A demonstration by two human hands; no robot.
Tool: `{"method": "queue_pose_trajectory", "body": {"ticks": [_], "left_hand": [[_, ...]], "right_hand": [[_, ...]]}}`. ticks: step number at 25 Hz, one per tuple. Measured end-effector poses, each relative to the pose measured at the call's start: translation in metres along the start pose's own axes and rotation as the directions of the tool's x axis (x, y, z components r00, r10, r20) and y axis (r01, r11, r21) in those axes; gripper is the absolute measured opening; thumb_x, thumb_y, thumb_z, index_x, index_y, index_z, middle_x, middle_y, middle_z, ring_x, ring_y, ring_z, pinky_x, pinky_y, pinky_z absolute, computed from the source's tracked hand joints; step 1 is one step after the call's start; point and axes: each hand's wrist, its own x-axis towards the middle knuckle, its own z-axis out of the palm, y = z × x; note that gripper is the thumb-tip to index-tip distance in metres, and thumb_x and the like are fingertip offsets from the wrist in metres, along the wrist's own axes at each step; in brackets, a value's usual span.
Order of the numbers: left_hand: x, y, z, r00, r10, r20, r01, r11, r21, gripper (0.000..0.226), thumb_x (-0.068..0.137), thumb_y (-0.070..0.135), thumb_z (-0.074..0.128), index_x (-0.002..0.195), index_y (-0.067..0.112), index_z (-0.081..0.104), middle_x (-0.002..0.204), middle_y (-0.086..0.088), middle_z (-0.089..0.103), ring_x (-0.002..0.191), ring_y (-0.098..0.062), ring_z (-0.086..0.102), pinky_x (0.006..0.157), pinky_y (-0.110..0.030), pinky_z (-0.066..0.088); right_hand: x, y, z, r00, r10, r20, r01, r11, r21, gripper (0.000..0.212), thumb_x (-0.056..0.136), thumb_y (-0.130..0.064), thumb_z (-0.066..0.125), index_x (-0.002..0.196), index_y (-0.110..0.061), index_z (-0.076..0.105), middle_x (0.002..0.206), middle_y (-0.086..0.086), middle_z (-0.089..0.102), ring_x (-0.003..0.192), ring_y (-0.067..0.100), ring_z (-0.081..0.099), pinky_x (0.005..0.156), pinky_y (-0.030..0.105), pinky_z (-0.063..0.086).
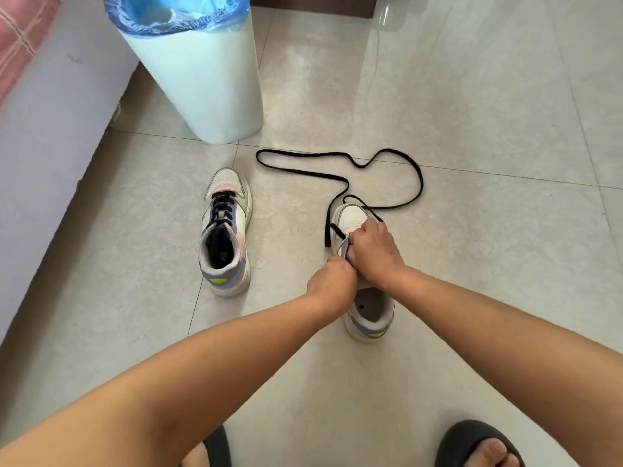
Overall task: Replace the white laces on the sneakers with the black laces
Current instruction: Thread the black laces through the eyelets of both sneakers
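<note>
We've got both fists, left hand and right hand, probably pinching the black lace at the right sneaker's eyelets; let's even both ends first.

One head-worn wide-angle view looks steeply down and forward along both outstretched forearms. It sits high above the floor, with the hands meeting mid-frame.

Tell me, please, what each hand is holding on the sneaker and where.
Both hands work at the right sneaker. The left hand pinches its tongue by the top edge; the right hand covers the eyelet area, but its exact hold is hidden.
</note>
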Motion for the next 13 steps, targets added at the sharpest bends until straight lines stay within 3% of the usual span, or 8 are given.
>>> {"method": "queue_pose_trajectory", "body": {"ticks": [3, 7, 10, 13], "left_hand": [[0.0, 0.005, -0.003, 0.998, -0.055, 0.024, 0.055, 0.998, -0.018, 0.033, 0.095, -0.002, 0.032, 0.126, -0.006, 0.043, 0.123, -0.02, 0.053, 0.111, -0.034, 0.058, 0.084, -0.036, 0.047], [0.002, -0.001, -0.007, 0.998, 0.063, 0.022, -0.065, 0.992, 0.105, 0.035, 0.094, -0.003, 0.033, 0.123, 0.002, 0.052, 0.123, -0.016, 0.05, 0.111, -0.032, 0.056, 0.082, -0.033, 0.047], [0.004, -0.001, -0.007, 0.998, 0.056, 0.0, -0.056, 0.992, 0.115, 0.035, 0.094, -0.002, 0.033, 0.123, 0.001, 0.053, 0.122, -0.016, 0.053, 0.11, -0.033, 0.057, 0.081, -0.035, 0.048], [0.003, 0.0, -0.005, 0.997, 0.073, -0.013, -0.07, 0.989, 0.131, 0.033, 0.094, -0.002, 0.034, 0.121, 0.0, 0.052, 0.12, -0.016, 0.055, 0.107, -0.032, 0.06, 0.077, -0.035, 0.048]], "right_hand": [[-0.007, 0.009, -0.011, 0.99, -0.075, 0.12, 0.066, 0.995, 0.072, 0.027, 0.094, -0.013, 0.043, 0.116, -0.001, 0.054, 0.124, 0.019, 0.043, 0.115, 0.034, 0.039, 0.09, 0.037, 0.039], [-0.008, 0.017, -0.02, 0.997, -0.04, 0.06, 0.022, 0.962, 0.271, 0.016, 0.09, -0.014, 0.055, 0.101, -0.003, 0.06, 0.114, 0.014, 0.05, 0.11, 0.029, 0.046, 0.087, 0.034, 0.041], [-0.002, 0.003, -0.017, 0.998, -0.015, 0.059, 0.014, 1.0, 0.027, 0.023, 0.094, -0.013, 0.044, 0.113, -0.003, 0.053, 0.121, 0.013, 0.049, 0.116, 0.03, 0.043, 0.085, 0.038, 0.042], [0.0, -0.007, -0.01, 0.996, -0.078, 0.03, 0.083, 0.967, -0.24, 0.028, 0.096, -0.014, 0.037, 0.119, -0.003, 0.048, 0.122, 0.013, 0.049, 0.116, 0.03, 0.044, 0.084, 0.038, 0.043]]}}
